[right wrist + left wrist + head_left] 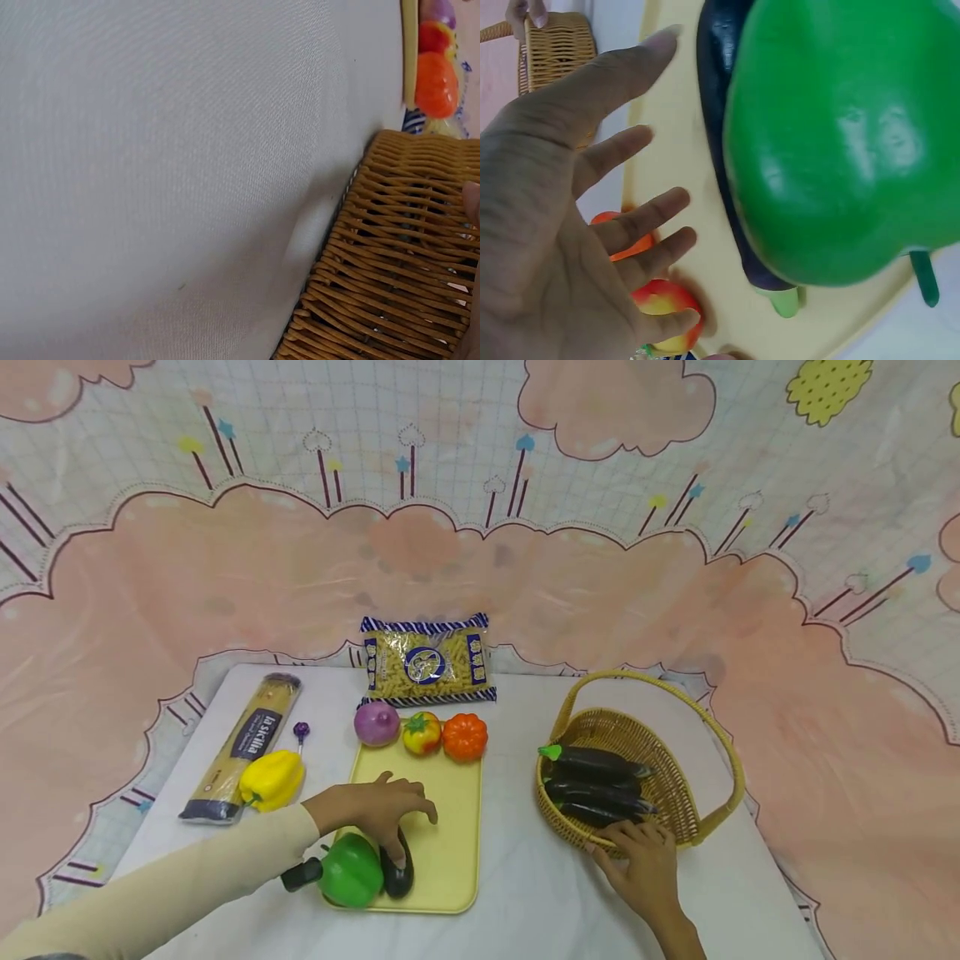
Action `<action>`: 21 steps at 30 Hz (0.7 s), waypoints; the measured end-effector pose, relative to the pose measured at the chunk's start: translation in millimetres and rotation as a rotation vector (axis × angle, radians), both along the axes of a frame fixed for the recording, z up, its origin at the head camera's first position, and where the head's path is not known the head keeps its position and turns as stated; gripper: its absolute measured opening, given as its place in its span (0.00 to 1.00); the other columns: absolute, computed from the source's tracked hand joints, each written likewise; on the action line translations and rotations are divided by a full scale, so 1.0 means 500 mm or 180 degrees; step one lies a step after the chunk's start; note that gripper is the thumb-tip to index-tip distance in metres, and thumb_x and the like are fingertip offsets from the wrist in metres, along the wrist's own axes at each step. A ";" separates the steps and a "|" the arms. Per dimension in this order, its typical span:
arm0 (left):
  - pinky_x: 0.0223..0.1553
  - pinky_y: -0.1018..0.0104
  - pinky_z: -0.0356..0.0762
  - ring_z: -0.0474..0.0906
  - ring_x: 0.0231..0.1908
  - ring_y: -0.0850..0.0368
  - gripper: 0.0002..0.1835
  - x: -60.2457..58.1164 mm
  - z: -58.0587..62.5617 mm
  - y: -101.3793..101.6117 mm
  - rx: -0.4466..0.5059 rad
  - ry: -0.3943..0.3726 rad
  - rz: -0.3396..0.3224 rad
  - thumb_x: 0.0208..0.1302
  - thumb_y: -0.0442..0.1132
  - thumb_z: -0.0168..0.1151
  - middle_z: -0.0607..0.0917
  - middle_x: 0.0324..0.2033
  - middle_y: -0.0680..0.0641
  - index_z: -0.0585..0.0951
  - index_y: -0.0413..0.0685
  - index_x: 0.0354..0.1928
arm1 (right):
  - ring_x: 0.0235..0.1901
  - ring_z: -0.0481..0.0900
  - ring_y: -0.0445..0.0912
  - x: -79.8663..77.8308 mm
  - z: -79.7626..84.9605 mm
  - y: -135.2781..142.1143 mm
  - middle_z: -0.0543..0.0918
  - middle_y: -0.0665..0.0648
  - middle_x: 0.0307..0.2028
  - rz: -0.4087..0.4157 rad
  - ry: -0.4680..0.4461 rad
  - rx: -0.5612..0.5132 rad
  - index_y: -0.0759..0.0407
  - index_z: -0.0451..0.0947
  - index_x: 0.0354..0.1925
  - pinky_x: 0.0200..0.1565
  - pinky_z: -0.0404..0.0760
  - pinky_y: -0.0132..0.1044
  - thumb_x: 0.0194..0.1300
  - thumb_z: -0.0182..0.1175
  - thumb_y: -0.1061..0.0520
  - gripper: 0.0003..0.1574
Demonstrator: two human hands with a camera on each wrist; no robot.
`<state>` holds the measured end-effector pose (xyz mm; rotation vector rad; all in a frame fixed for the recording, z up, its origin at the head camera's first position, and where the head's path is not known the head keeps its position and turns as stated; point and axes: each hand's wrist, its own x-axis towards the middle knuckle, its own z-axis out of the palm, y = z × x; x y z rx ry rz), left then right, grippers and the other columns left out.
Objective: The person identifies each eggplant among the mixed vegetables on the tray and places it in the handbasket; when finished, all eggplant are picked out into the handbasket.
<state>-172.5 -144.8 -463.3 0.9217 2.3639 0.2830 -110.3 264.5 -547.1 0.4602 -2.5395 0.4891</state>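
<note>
In the head view my left hand (378, 810), fingers spread, hovers over the yellow tray (450, 827). Beneath its thumb lies a dark eggplant (398, 878), alongside a glossy green pepper-shaped vegetable (352, 870). The left wrist view shows the palm apart from the eggplant (718, 112), whose light green stem end points away. My right hand (648, 868) grips the near rim of a wicker basket (675, 777), fingers over the edge and thumb outside. Several eggplants (600, 789) lie inside it. Only a bit of that hand (471, 202) enters the right wrist view.
Along the tray's far end sit a purple onion (377, 724), a red-yellow vegetable (422, 733) and an orange pumpkin (465, 737). Behind them stands a pasta bag (427, 662). To the left are a spaghetti pack (243, 747), a yellow pepper (272, 780) and a small purple-topped item (302, 731).
</note>
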 end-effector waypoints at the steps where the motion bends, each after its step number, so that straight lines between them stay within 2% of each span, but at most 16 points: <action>1: 0.65 0.33 0.51 0.70 0.56 0.51 0.34 0.001 0.000 0.000 -0.0049 -0.0021 -0.0008 0.44 0.51 0.80 0.76 0.49 0.52 0.79 0.60 0.56 | 0.32 0.77 0.49 0.000 0.000 0.001 0.85 0.49 0.29 -0.0002 0.0015 -0.0005 0.52 0.87 0.28 0.49 0.66 0.60 0.45 0.75 0.45 0.15; 7: 0.64 0.33 0.54 0.71 0.54 0.52 0.31 0.005 -0.003 0.001 -0.0337 -0.0113 -0.0001 0.41 0.51 0.82 0.75 0.46 0.54 0.81 0.64 0.52 | 0.31 0.76 0.48 0.000 0.001 -0.001 0.85 0.49 0.29 0.0015 0.0030 -0.0037 0.51 0.87 0.28 0.47 0.66 0.57 0.44 0.76 0.46 0.14; 11: 0.60 0.37 0.60 0.71 0.49 0.55 0.28 0.006 -0.009 0.003 -0.0496 -0.0135 -0.0074 0.40 0.48 0.82 0.74 0.42 0.56 0.83 0.66 0.47 | 0.32 0.76 0.47 0.001 0.002 -0.003 0.85 0.48 0.29 0.0017 0.0016 -0.0049 0.50 0.87 0.28 0.47 0.66 0.57 0.44 0.76 0.46 0.14; 17: 0.50 0.49 0.67 0.66 0.40 0.59 0.22 0.005 -0.023 0.011 -0.0606 0.0138 -0.0288 0.39 0.42 0.81 0.70 0.37 0.57 0.81 0.70 0.36 | 0.33 0.77 0.49 -0.001 0.003 -0.003 0.85 0.48 0.30 -0.0001 0.0002 -0.0028 0.50 0.87 0.29 0.49 0.66 0.59 0.45 0.75 0.46 0.13; 21: 0.42 0.58 0.71 0.67 0.38 0.61 0.23 0.005 -0.031 0.014 -0.0559 0.0207 -0.0338 0.39 0.39 0.81 0.71 0.36 0.58 0.80 0.68 0.36 | 0.33 0.77 0.49 -0.001 0.004 -0.002 0.85 0.48 0.30 -0.0020 -0.0017 -0.0001 0.49 0.87 0.29 0.49 0.66 0.59 0.46 0.75 0.45 0.13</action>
